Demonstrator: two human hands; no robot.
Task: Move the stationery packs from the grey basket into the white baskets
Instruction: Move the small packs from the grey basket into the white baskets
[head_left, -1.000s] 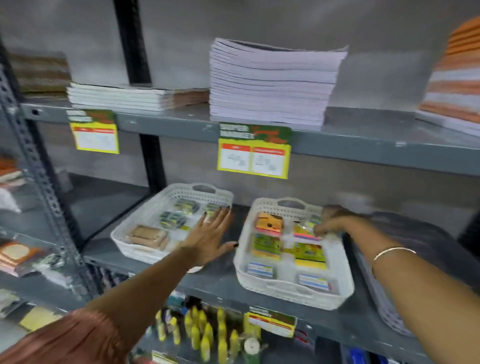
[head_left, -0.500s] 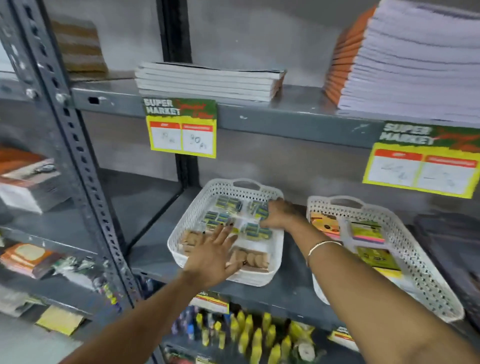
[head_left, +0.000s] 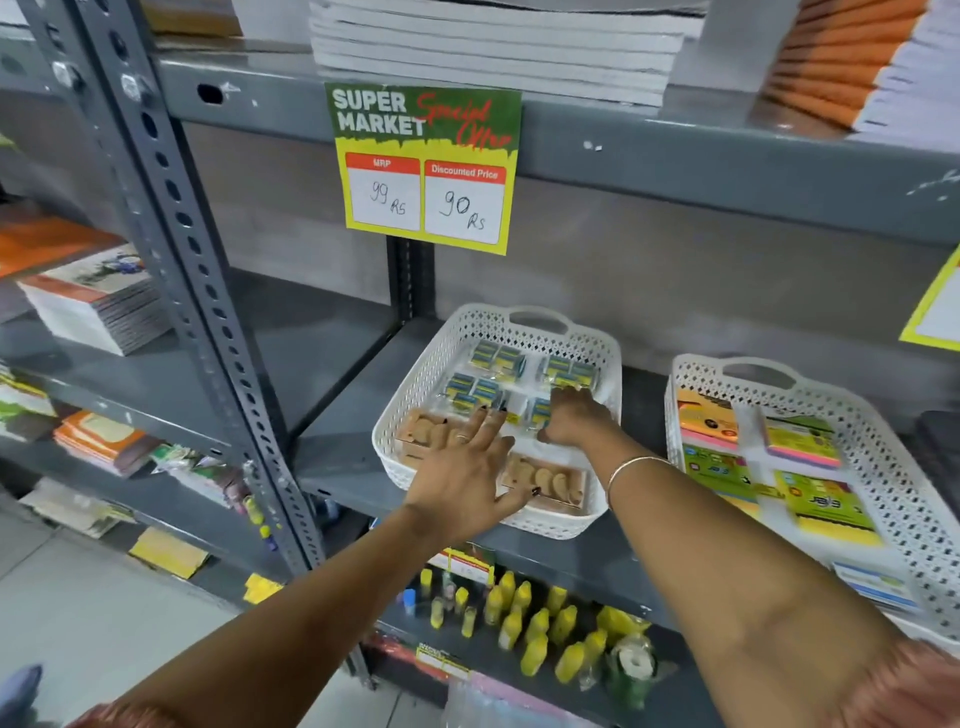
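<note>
The left white basket (head_left: 451, 338) on the grey shelf holds several blue-and-green stationery packs (head_left: 496, 358) at the back and brown packs (head_left: 545, 480) at the front. My left hand (head_left: 467, 467) lies flat with fingers spread over the basket's front, on a brown pack. My right hand (head_left: 574, 418) reaches into the basket's right side, fingers curled on a blue-and-green pack (head_left: 539, 413). The right white basket (head_left: 758, 371) holds colourful note packs (head_left: 802, 441). A sliver of the grey basket (head_left: 943, 441) shows at the far right edge.
A price sign (head_left: 426, 166) hangs from the shelf above, under stacked notebooks (head_left: 493, 47). Yellow bottles (head_left: 524, 623) fill the shelf below. A perforated metal post (head_left: 171, 234) stands to the left, with book piles (head_left: 93, 301) beyond it.
My right hand left the right white basket and crossed into the left one, then drew back toward its middle right. My left hand stayed over the left basket's front. The view swung left.
</note>
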